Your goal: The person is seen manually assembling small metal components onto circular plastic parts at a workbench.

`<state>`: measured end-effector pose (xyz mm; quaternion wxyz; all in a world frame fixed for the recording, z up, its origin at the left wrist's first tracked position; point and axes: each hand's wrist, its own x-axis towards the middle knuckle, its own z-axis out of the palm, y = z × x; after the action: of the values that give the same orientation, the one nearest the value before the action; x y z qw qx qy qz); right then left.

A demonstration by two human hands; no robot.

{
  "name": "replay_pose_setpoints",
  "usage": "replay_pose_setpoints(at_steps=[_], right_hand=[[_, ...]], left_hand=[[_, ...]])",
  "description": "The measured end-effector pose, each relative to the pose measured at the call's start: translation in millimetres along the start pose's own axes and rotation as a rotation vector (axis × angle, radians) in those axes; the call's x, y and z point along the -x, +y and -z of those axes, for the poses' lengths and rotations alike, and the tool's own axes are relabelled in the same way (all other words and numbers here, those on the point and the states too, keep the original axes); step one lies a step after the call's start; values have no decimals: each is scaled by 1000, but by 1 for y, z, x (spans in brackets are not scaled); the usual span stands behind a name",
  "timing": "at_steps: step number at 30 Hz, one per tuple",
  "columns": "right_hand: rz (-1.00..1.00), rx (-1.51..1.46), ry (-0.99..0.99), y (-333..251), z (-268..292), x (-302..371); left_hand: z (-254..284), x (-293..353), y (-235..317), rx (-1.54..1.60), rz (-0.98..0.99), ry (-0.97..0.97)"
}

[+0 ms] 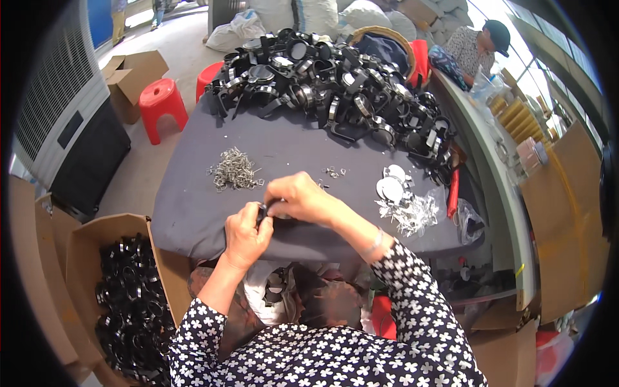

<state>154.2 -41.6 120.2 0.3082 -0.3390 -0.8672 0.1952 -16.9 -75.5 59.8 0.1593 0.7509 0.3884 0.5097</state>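
Over the near edge of the grey cloth-covered table (277, 138), my left hand (247, 235) is closed on a small black watch (262, 213). The fingers of my right hand (300, 197) pinch the same watch from above and hide most of it. Just beyond my hands lies a heap of small silvery metal buckles (235, 170), with several loose metal pieces (333, 171) to its right. White round discs (392, 185) and a pile of thin clear-white plastic pieces (412, 213) lie to the right of my right forearm.
A large heap of black-strapped watches (322, 84) covers the table's far side. A cardboard box (161, 258) of finished-looking black watches stands at lower left. Red stool (161, 106) and air cooler (61, 90) are left. A person (474, 51) sits far right beside a long bench (490, 168).
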Motion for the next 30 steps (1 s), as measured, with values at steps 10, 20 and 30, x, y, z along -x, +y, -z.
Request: replay_pose_setpoints(at_steps=[10,20,30], right_hand=[[-324,-488,804,-2,-33,71],[-477,-106,846,6,-26,109],[-449,-85,859,-12,-29,114]], left_hand=[[30,-8,1,697,827,-170],[-36,-242,53,894,534,-274],[117,64,-61,-29,404,540]])
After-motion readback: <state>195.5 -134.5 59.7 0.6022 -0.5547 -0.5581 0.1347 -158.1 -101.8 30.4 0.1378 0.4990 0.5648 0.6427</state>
